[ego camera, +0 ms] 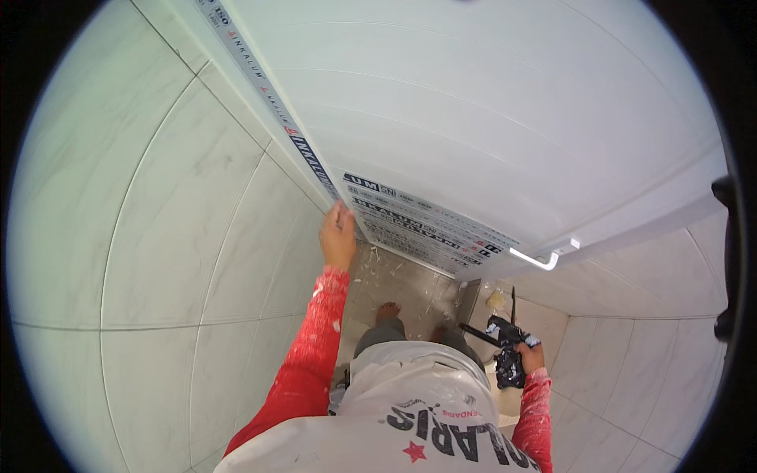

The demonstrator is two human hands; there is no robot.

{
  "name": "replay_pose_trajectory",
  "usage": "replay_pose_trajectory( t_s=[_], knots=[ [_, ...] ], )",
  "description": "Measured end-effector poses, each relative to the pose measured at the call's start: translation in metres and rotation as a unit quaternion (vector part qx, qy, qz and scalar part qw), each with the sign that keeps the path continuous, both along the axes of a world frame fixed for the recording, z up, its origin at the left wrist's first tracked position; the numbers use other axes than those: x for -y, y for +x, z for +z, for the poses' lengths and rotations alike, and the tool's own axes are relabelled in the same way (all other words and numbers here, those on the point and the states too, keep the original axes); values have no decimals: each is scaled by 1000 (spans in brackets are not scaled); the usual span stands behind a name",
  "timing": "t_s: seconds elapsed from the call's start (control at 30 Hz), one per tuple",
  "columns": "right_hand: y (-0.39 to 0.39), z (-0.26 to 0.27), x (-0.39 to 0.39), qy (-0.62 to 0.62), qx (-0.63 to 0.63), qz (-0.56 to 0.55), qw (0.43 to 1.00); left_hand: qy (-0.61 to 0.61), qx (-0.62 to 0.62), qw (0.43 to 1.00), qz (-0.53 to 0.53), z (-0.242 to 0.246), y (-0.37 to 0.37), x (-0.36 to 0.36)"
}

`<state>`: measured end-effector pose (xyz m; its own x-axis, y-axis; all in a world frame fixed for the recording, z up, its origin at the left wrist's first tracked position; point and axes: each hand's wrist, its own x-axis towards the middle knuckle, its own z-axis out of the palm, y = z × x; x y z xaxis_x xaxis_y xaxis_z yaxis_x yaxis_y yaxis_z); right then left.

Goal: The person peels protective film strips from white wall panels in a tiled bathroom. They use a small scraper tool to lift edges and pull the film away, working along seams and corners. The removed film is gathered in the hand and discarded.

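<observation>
My left hand (pixel 338 236) reaches up to the aluminium door frame (pixel 278 109), its fingers against the lower part of the printed protective film strip (pixel 310 158). Whether the fingertips pinch the film or only touch it cannot be made out. Beside it stands a white panel door (pixel 473 118), with more printed film (pixel 420 222) across its lower part and a white lever handle (pixel 541 260). Low on the right, my right hand (pixel 532 358) grips a dark bundle (pixel 508 360) wrapped in shiny black plastic. Two long black rods or arms stick out of it; its exact kind is unclear.
Marbled wall tiles (pixel 159 195) rise close on the left, and more tiles (pixel 627 355) stand on the right. White scraps lie scattered over the tiled floor (pixel 396 275) before my bare feet (pixel 388 310). A yellowish lump (pixel 495 300) rests near the raised ledge on the right.
</observation>
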<state>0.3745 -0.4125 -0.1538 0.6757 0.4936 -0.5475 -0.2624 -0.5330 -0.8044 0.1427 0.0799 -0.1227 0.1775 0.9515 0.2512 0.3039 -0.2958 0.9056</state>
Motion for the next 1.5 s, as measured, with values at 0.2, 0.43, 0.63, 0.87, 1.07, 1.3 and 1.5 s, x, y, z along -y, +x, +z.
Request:
replay_pose_trajectory(
  t_s=[0.2,0.43,0.63,0.87,1.07,1.3,1.5],
  knots=[
    [-54,-30,10,-86,33,-28,995,203,-86,975,28,-27,40,-72],
    [-82,-36,13,-176,2,5,984,143,-30,986,75,-58,62,-69],
    [-91,-32,9,-314,44,61,947,177,9,982,69,-59,67,-68],
    [-104,3,-48,-342,54,106,932,159,35,983,89,-55,62,-69],
    [-110,20,-72,-384,76,120,912,-49,155,985,51,-46,60,-66],
    [-107,-5,-45,-355,57,129,924,-359,366,857,43,-20,59,-80],
    [-106,-36,-17,-387,68,111,913,-432,402,807,13,-14,51,-88]
  ],
)
